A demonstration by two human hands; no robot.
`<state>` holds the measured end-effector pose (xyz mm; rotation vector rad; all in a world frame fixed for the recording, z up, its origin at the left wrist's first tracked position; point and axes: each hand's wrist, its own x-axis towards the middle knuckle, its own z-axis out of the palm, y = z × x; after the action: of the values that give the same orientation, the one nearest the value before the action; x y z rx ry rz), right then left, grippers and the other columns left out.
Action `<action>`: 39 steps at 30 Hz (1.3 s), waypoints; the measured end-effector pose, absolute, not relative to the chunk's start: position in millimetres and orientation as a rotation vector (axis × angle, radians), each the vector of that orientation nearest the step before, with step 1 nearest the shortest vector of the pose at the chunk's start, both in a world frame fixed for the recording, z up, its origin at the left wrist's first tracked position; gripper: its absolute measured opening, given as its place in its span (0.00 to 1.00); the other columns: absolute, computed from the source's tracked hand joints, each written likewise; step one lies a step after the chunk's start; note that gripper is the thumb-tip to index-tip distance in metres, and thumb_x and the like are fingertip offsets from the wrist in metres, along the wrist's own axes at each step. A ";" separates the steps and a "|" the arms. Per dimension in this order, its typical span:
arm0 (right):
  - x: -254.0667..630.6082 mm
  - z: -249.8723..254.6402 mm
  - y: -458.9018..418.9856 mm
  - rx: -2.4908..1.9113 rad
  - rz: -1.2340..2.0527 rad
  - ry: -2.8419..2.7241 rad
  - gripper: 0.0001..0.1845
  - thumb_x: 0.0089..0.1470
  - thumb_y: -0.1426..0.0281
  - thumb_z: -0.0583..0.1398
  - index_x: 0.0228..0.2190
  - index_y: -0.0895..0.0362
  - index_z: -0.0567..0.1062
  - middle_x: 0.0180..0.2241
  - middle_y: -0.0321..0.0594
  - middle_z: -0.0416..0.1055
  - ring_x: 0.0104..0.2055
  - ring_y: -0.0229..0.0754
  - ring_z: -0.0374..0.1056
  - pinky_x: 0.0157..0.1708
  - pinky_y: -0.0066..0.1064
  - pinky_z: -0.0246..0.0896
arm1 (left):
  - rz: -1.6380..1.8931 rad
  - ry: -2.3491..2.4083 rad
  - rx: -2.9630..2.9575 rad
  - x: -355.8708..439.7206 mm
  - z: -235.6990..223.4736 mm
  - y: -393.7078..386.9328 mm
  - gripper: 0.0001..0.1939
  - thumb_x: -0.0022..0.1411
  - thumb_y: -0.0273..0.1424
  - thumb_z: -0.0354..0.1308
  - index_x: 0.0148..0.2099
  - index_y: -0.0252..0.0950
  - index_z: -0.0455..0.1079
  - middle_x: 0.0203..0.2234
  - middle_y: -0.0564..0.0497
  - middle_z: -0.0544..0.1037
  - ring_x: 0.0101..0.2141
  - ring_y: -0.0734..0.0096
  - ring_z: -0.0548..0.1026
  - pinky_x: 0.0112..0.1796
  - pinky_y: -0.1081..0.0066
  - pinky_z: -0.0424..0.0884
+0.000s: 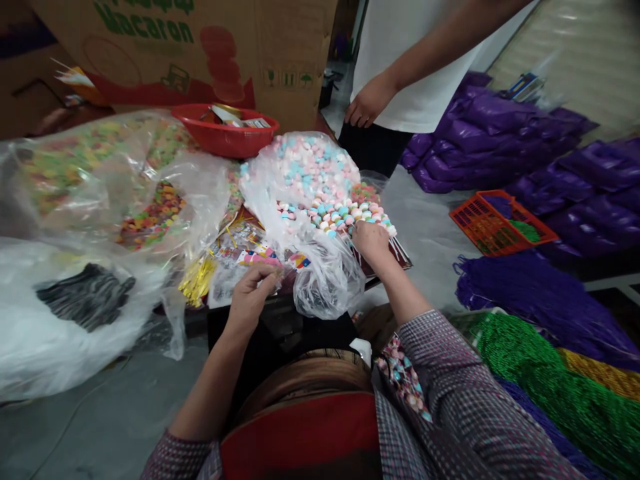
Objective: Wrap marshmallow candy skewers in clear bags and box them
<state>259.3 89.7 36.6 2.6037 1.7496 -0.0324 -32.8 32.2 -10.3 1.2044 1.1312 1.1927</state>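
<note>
My left hand [254, 292] is closed in a pinch over the table's front edge, beside clear plastic bags [225, 288] and colourful printed pieces [260, 256]. What its fingertips hold is too small to make out. My right hand [371, 240] reaches down, fingers curled, into a pile of pink, white and blue marshmallow candies [345, 212], and its fingertips are hidden. White sticks [397, 248] poke out beside it. Between my hands lies the crumpled end of a clear bag [327, 277]. Behind it bulges the bag's marshmallow-filled part [313, 163]. Gold twist ties [199, 279] lie to the left.
Large clear bags of colourful gummies [150, 217] fill the left. A red basin [225, 133] stands before a cardboard box [290, 47]. Another person [395, 60] stands across the table. At right are an orange crate [480, 223], purple sacks [465, 140] and green tinsel [540, 373].
</note>
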 end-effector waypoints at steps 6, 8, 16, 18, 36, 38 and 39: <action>276.2 29.5 74.0 3.040 -0.234 2.017 0.19 0.65 0.64 0.55 0.40 0.59 0.84 0.33 0.49 0.83 0.38 0.47 0.77 0.42 0.34 0.65 | 1.282 1.041 0.879 -36.1 -9.3 36.7 0.11 0.49 0.39 0.74 0.32 0.39 0.79 0.34 0.51 0.83 0.39 0.68 0.79 0.44 0.68 0.75; 276.4 24.4 63.0 3.194 -0.590 2.226 0.17 0.60 0.60 0.59 0.35 0.58 0.84 0.25 0.40 0.78 0.28 0.41 0.71 0.36 0.32 0.64 | 1.281 1.040 0.857 -39.3 -11.1 37.2 0.11 0.48 0.38 0.74 0.31 0.39 0.79 0.32 0.51 0.84 0.38 0.67 0.80 0.44 0.67 0.76; 241.9 25.4 16.3 3.132 -1.785 2.306 0.19 0.47 0.52 0.69 0.32 0.56 0.84 0.19 0.31 0.72 0.19 0.33 0.60 0.22 0.28 0.57 | 1.142 0.892 1.497 -50.6 4.7 35.3 0.05 0.59 0.33 0.67 0.30 0.42 0.79 0.63 0.47 0.76 0.65 0.52 0.70 0.66 0.50 0.63; 234.2 25.0 9.0 3.045 -1.847 2.352 0.20 0.46 0.52 0.70 0.31 0.56 0.84 0.18 0.32 0.72 0.20 0.34 0.62 0.22 0.29 0.59 | 1.155 0.844 1.708 -47.9 19.2 37.4 0.04 0.60 0.32 0.65 0.32 0.42 0.79 0.69 0.49 0.69 0.69 0.51 0.65 0.68 0.47 0.61; 188.5 15.6 -8.4 2.784 -2.126 2.225 0.22 0.47 0.50 0.70 0.32 0.56 0.86 0.16 0.31 0.70 0.18 0.33 0.60 0.21 0.27 0.57 | 1.167 0.847 1.792 -37.5 18.2 38.4 0.06 0.61 0.32 0.62 0.31 0.40 0.74 0.66 0.45 0.73 0.67 0.53 0.69 0.65 0.46 0.65; 191.8 16.6 -9.4 2.786 -2.092 2.265 0.20 0.47 0.51 0.70 0.32 0.56 0.86 0.16 0.31 0.71 0.19 0.33 0.61 0.21 0.28 0.58 | 1.256 0.865 1.573 -38.8 9.7 38.9 0.09 0.61 0.35 0.64 0.29 0.39 0.72 0.65 0.46 0.73 0.66 0.53 0.70 0.64 0.48 0.67; 196.1 18.1 -10.7 2.821 -2.066 2.288 0.19 0.48 0.53 0.71 0.32 0.55 0.86 0.16 0.31 0.71 0.19 0.33 0.61 0.22 0.28 0.59 | 1.295 0.875 1.452 -39.9 5.7 39.5 0.11 0.61 0.36 0.64 0.28 0.39 0.70 0.65 0.46 0.74 0.66 0.53 0.70 0.64 0.49 0.68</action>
<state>196.1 -10.7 18.1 2.8206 2.2879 -2.0659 -39.9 39.5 5.7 1.4515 0.8752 1.2952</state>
